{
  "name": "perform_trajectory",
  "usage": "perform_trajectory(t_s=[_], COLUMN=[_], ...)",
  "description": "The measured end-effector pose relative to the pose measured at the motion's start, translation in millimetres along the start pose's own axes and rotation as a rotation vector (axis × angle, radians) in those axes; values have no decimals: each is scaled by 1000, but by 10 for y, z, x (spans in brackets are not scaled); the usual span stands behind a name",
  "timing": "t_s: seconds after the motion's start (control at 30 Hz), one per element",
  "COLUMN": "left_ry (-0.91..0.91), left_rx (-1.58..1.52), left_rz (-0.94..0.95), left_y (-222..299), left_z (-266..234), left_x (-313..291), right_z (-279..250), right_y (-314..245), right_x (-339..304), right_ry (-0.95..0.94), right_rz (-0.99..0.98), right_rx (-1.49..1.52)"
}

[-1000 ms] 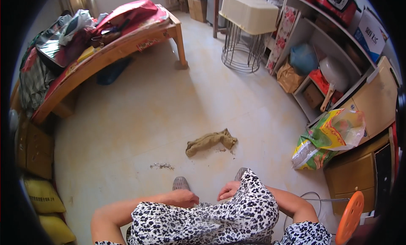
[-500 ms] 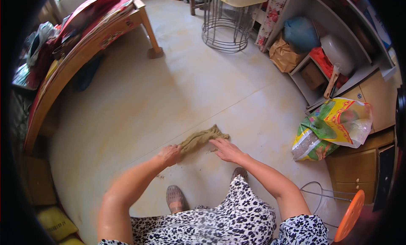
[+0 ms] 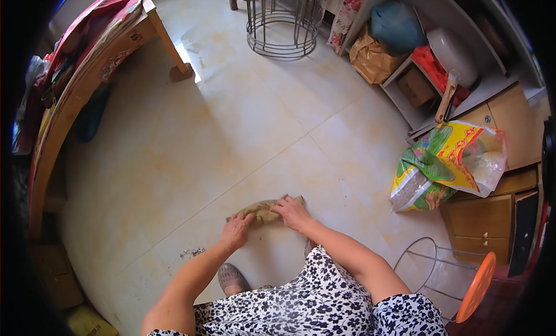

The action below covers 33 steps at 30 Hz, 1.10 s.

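Note:
A brown-olive cloth lies bunched in a long roll on the tiled floor, just ahead of my feet. My left hand is closed over its left end, fingers curled onto the fabric. At the right part of the cloth, my right hand grips it from above with bent fingers. Dark crumbs of dirt lie in a small patch on the floor, left of my left hand. My shoe stands close behind the cloth.
A wooden bed frame runs along the left. At the right, a colourful plastic sack leans against wooden cabinets. An orange-topped stool lies tipped near my right elbow. A wire stand and open shelves are farther off.
My hands and the cloth have come nearer to my feet. My right hand has settled onto the cloth with its fingers bent. The view has shifted, and a dirt patch shows at the left.

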<state>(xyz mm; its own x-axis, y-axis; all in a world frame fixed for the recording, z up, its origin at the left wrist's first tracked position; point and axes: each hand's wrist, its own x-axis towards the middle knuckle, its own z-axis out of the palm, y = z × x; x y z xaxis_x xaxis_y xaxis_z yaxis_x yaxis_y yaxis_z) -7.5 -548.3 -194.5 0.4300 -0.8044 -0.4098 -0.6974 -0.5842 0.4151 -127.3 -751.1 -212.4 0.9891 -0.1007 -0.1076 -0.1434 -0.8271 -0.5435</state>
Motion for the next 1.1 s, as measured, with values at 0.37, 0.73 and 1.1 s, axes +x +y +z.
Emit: perform_trajectory(t_s=[0.37,0.73,1.1], left_ry=[-62,78,-39], left_rx=[-209,78,22], left_rz=[379,257,426], left_y=[640,1271,495], left_z=[-553,-72,37], left_x=[976,1443,685], right_z=[-1081,-811,-297], right_y=[865,1289,581], right_x=[-457,-544,-853], right_ry=[-18,310,56], right_rz=[278,515,338], right_rx=[330,-24,236])
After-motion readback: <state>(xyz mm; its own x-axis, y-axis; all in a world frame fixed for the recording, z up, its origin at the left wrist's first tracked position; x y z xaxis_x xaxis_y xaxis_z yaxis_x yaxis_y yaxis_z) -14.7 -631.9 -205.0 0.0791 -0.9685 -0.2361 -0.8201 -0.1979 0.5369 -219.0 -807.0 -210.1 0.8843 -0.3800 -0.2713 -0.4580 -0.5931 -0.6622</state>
